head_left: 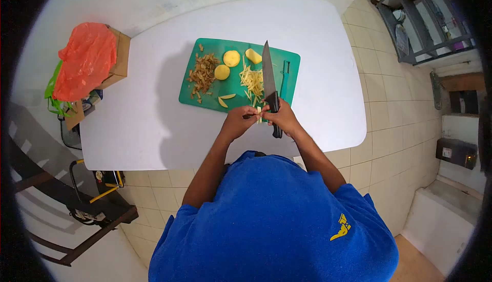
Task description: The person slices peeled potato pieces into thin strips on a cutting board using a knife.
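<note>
My right hand [285, 118] is closed around the black handle of a large kitchen knife [268, 69], whose blade points away from me over the green cutting board [207, 101]. Its fingertips meet those of my left hand [240, 122] at the board's near edge. Pale yellow strips [259, 111] are pinched between the fingers of my left hand. Just beyond lies a heap of thin yellow matchsticks [251, 81], partly behind the blade. Two round peeled potatoes [231, 58] and a cut potato piece [253, 55] rest farther back. Brown peelings [203, 74] are piled on the left, near two wedges [223, 100].
The board lies on a white table [328, 97] against a wall. At the table's left end are a cardboard box [121, 56] and a red plastic bag [87, 59]. A dark shelf rack [415, 21] stands at the far right, beyond the tiled floor.
</note>
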Tool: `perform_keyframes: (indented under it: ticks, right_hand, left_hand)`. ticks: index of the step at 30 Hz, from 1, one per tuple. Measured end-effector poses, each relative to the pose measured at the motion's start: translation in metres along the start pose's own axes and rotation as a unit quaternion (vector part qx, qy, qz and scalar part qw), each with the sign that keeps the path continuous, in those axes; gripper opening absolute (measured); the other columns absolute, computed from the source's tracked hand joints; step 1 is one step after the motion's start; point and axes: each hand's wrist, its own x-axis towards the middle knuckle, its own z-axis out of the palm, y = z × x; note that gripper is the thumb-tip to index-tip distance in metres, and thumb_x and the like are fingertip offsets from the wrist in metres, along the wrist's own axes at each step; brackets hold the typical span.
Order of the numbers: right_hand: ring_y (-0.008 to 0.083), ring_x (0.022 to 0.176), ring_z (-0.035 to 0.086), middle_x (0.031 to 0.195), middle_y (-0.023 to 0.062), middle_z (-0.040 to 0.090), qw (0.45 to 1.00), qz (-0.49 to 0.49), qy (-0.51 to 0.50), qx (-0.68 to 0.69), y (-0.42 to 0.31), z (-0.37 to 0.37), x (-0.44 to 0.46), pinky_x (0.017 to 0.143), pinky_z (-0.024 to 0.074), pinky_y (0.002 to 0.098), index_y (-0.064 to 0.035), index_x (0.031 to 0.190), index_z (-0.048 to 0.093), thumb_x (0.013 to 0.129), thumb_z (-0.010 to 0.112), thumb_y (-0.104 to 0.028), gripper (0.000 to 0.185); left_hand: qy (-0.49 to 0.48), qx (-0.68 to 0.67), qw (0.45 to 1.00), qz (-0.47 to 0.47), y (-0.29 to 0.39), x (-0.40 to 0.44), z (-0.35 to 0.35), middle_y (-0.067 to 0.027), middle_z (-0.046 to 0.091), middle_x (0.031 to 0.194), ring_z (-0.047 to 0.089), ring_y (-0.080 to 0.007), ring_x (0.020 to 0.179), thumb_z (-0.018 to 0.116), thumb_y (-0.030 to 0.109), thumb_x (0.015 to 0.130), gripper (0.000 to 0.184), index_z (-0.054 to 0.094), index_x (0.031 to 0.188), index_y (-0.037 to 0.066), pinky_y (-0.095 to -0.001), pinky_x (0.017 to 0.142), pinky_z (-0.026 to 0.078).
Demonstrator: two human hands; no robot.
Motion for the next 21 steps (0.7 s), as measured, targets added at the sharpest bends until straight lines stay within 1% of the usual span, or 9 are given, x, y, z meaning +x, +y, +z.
perform_keyframes:
  ticks: [7,10,13,14,16,17,19,20,21]
  right_hand:
    - [0.0059,0.067,0.055,0.078,-0.005,0.054,0.999,0.021,0.024,-0.015,-0.007,0.007,-0.001,0.053,0.0485,0.0227,-0.0031,0.107,0.052,0.074,0.069,-0.009,0.037]
    - [0.0082,0.069,0.058,0.083,0.0003,0.06,0.998,0.041,0.009,-0.037,-0.003,0.005,0.006,0.054,0.0482,0.0227,-0.0018,0.111,0.053,0.075,0.07,-0.006,0.04]
    - [0.0053,0.064,0.055,0.075,-0.0038,0.054,0.997,0.021,-0.002,-0.07,-0.007,0.0,0.017,0.052,0.0485,0.023,-0.003,0.101,0.054,0.075,0.067,-0.009,0.03]
    - [0.0058,0.063,0.055,0.075,-0.0027,0.055,0.996,0.016,0.007,-0.089,-0.01,-0.002,0.022,0.052,0.0484,0.0233,-0.0028,0.1,0.054,0.075,0.067,-0.009,0.029]
    - [0.0068,0.061,0.057,0.076,-0.0004,0.059,0.992,0.005,0.027,-0.124,-0.016,-0.005,0.039,0.05,0.0483,0.024,-0.0023,0.099,0.055,0.076,0.068,-0.009,0.027]
    - [0.0076,0.06,0.057,0.077,0.0008,0.06,0.992,-0.012,0.046,-0.114,-0.019,-0.006,0.047,0.05,0.0481,0.0244,-0.0017,0.098,0.056,0.077,0.068,-0.01,0.026]
    - [0.0091,0.058,0.058,0.079,0.0033,0.064,0.991,-0.047,0.085,-0.093,-0.025,-0.006,0.064,0.049,0.0476,0.0251,-0.0005,0.097,0.057,0.078,0.069,-0.011,0.025]
    - [0.0113,0.06,0.06,0.083,0.0045,0.066,0.984,-0.068,0.086,-0.138,-0.025,-0.012,0.073,0.05,0.0485,0.0257,-0.0001,0.098,0.058,0.08,0.069,-0.012,0.024]
    - [0.0118,0.06,0.061,0.083,0.0042,0.066,0.984,-0.066,0.092,-0.139,-0.023,-0.017,0.075,0.05,0.049,0.0256,-0.0003,0.098,0.058,0.08,0.069,-0.012,0.024]
  left_hand:
    - [0.056,0.007,0.997,0.045,-0.018,0.006,-0.01,-0.0073,0.068,0.087,0.065,-0.0149,0.08,0.068,0.013,0.083,0.014,0.064,0.092,0.003,-0.0284,0.071,0.051]
    - [0.093,0.03,0.993,0.062,-0.024,0.011,-0.018,-0.0074,0.068,0.087,0.065,-0.0163,0.08,0.068,0.014,0.083,0.014,0.064,0.092,0.003,-0.0287,0.07,0.051]
    - [0.128,0.058,0.989,0.048,-0.025,0.024,-0.033,-0.0077,0.068,0.091,0.065,-0.0158,0.083,0.068,0.014,0.084,0.016,0.063,0.094,0.003,-0.0303,0.071,0.051]
    - [0.136,0.065,0.988,0.038,-0.024,0.03,-0.038,-0.0079,0.068,0.093,0.064,-0.0153,0.084,0.068,0.015,0.085,0.016,0.063,0.095,0.003,-0.031,0.071,0.051]
    - [0.177,0.051,0.98,0.074,-0.017,0.045,-0.043,-0.0098,0.068,0.09,0.066,-0.0179,0.081,0.069,0.016,0.082,0.017,0.064,0.093,0.003,-0.0306,0.069,0.052]
    - [0.196,0.045,0.975,0.094,-0.013,0.055,-0.045,-0.0107,0.068,0.089,0.066,-0.0192,0.08,0.07,0.017,0.081,0.018,0.065,0.092,0.003,-0.0304,0.067,0.052]
    - [0.233,0.019,0.968,0.095,-0.007,0.08,-0.041,-0.0115,0.068,0.09,0.066,-0.0221,0.081,0.07,0.019,0.081,0.019,0.065,0.092,0.003,-0.0332,0.068,0.052]
    - [0.251,0.006,0.963,0.094,-0.007,0.086,-0.039,-0.0119,0.068,0.09,0.067,-0.0236,0.082,0.07,0.02,0.081,0.02,0.066,0.092,0.003,-0.0347,0.069,0.052]
    - [0.252,0.072,0.962,0.075,-0.014,0.088,-0.035,-0.0122,0.068,0.091,0.066,-0.0256,0.082,0.07,0.023,0.081,0.022,0.066,0.091,0.004,-0.0365,0.069,0.052]
